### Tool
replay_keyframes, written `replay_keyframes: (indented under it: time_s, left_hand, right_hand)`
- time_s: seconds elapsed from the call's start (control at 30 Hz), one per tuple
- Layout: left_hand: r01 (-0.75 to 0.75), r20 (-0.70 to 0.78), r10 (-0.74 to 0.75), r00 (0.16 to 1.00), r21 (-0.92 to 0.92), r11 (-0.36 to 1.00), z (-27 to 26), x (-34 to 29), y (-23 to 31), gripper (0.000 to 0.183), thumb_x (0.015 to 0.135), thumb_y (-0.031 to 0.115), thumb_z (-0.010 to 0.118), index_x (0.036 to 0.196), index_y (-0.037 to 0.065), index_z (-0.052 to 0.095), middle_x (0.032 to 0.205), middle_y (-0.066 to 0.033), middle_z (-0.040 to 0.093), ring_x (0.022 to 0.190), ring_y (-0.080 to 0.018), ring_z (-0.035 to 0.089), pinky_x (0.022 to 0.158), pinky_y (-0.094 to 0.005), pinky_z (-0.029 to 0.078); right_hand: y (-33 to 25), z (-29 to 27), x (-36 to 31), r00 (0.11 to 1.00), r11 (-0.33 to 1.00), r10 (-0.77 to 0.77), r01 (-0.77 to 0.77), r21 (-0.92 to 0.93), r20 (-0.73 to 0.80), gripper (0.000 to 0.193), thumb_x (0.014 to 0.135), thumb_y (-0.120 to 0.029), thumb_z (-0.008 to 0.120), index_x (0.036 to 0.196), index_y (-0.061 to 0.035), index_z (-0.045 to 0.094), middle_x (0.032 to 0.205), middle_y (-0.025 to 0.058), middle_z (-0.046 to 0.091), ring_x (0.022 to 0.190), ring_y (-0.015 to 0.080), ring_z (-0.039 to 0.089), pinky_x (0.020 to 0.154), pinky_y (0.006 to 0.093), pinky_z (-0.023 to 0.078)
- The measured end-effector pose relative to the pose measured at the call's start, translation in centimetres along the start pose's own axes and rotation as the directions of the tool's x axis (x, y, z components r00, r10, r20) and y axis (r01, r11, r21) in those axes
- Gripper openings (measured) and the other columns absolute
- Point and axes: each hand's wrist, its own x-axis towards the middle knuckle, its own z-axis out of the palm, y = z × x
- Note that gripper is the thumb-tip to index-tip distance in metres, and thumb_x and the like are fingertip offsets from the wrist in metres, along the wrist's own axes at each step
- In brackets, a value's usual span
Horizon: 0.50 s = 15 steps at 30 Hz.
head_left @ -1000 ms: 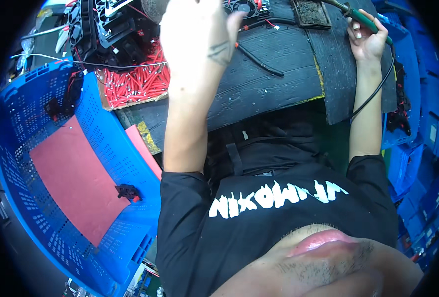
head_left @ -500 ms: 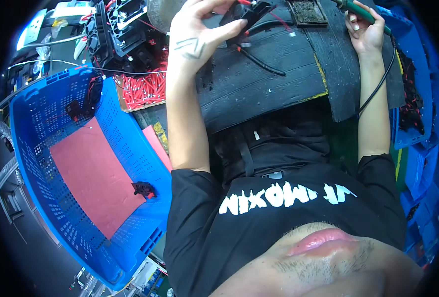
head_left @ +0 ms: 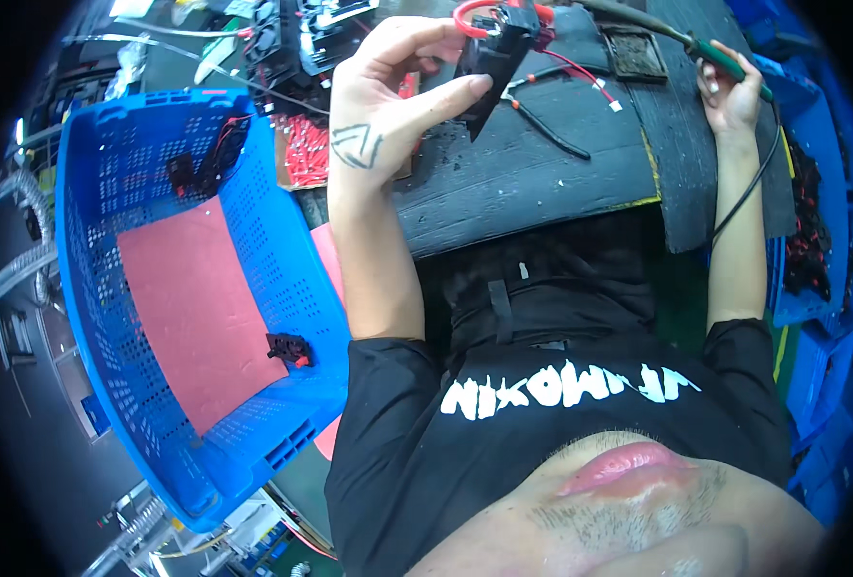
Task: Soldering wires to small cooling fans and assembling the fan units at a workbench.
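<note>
Between the thumb and fingers of my left hand (head_left: pixel 373 120) is a black plastic housing (head_left: pixel 496 72), held up tilted above the bench. A thick red wire (head_left: pixel 469 17) loops at its top, and thin red leads with a white connector (head_left: pixel 615 106) hang off its right side. My right hand (head_left: pixel 731 101) is closed around the green handle of a soldering iron (head_left: pixel 718 60). The iron's metal shaft points left toward the housing; its tip is hard to make out at the top edge. Under the housing, dark-handled pliers (head_left: pixel 553 133) lie on the bench.
A square tray (head_left: pixel 664 60) with dark residue sits behind the pliers. Left of my arm are a box of red pieces (head_left: pixel 303 154) and a blue crate (head_left: pixel 296 279) with pink sheet (head_left: pixel 200 317) and black parts. More blue crates (head_left: pixel 811 317) stand right; the iron's cord (head_left: pixel 749 188) crosses my forearm.
The view has shifted, so the bench and crate sit further right. My left hand has raised and turned the housing more upright. More of the iron's shaft now shows, pointing toward it.
</note>
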Motion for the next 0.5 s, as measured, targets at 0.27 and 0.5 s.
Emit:
replay_keyframes:
  time_s: [0.27,0.5]
  left_hand:
    - [0.130,-0.535,0.150,0.831,0.451,0.883,-7.7,3.6,7.4,0.048,0.078,0.024,0.085,0.112,-0.007,0.071,0.095,-0.0072,0.072,0.084,-0.0117,0.063,0.078,-0.0246,0.048]
    - [0.201,-0.348,0.160,0.924,0.795,0.572,-7.7,9.5,5.9,0.024,0.085,0.021,0.076,0.098,0.001,0.074,0.078,-0.0080,0.072,0.065,-0.0209,0.065,0.062,-0.0355,0.050]
  right_hand:
    - [-1.2,3.4,-1.6,0.988,0.999,-0.009,0.002,-0.049,-0.156,0.048,0.101,-0.033,0.038,0.116,0.0017,0.067,0.072,0.0106,0.062,0.053,0.0138,0.049,0.042,0.0244,0.033]
    - [-1.4,3.6,-1.4,0.989,1.000,0.000,-0.002,-0.012,-0.148,0.048,0.102,-0.034,0.037,0.114,0.0008,0.069,0.070,0.0106,0.062,0.051,0.0140,0.048,0.040,0.0248,0.032]
